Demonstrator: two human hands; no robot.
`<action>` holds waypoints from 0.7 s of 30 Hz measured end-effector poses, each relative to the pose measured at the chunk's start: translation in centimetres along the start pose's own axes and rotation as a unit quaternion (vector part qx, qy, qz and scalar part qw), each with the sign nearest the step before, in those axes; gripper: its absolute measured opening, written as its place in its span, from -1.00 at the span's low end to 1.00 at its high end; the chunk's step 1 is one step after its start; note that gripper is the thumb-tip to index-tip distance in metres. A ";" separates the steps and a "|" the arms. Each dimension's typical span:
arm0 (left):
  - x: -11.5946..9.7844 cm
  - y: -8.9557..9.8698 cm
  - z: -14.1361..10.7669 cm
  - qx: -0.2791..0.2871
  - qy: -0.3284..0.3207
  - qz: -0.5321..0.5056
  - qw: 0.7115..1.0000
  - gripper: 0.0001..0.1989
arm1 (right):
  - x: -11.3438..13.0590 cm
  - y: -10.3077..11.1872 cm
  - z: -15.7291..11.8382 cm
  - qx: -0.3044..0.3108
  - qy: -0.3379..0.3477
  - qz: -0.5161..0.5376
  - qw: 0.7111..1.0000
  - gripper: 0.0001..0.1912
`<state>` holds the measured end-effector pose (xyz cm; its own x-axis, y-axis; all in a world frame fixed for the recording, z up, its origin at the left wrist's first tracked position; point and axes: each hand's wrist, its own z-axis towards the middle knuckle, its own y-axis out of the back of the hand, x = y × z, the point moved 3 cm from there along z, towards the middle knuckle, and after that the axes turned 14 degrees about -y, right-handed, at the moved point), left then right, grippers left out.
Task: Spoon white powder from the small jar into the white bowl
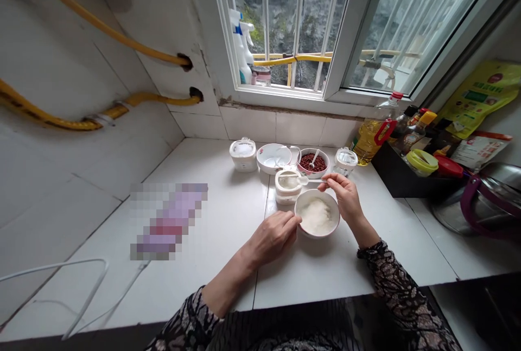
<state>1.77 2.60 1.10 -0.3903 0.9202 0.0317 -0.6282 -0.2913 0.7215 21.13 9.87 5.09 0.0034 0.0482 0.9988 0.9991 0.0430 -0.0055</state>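
Seen from the head camera, a white ceramic bowl (316,216) of white granules (316,216) sits on the tiled counter (211,280), directly in front of the person. The left hand (271,237) lies loosely curled beside the bowl, its fingers touching the rim and holding nothing visible. The right hand (340,196), just behind and right of the bowl, pinches the handle of a white spoon (311,180) between thumb and fingers. The spoon's head reaches over a square white container (288,191) just behind the bowl. Farther behind the bowl stand a bowl of red beans (312,163), a glass jar (345,161) and a white canister (243,154).
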 end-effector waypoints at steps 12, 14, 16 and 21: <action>0.0 0.0 0.0 0.006 0.002 0.005 1.000 -0.79 | 1.8 -1.7 -2.3 -0.049 0.313 -0.319 0.893 -0.81; 0.0 0.1 0.1 0.001 -0.001 0.003 1.000 -0.80 | 2.0 -0.6 -2.3 -0.076 0.271 -0.278 0.918 -0.84; 0.0 0.2 0.1 -0.004 -0.002 0.002 1.000 -0.80 | 1.9 0.2 -2.2 -0.070 0.235 -0.262 0.933 -0.84; 0.0 0.3 0.1 0.004 0.003 0.000 1.000 -0.81 | 0.8 0.2 -1.7 0.009 0.242 -0.368 0.898 -0.82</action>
<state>1.66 2.50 1.36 -0.3945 0.9185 0.0270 -0.6229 -0.2889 0.7270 21.37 8.24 5.98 -0.6340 -0.4387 0.6368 0.7379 -0.0970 0.6678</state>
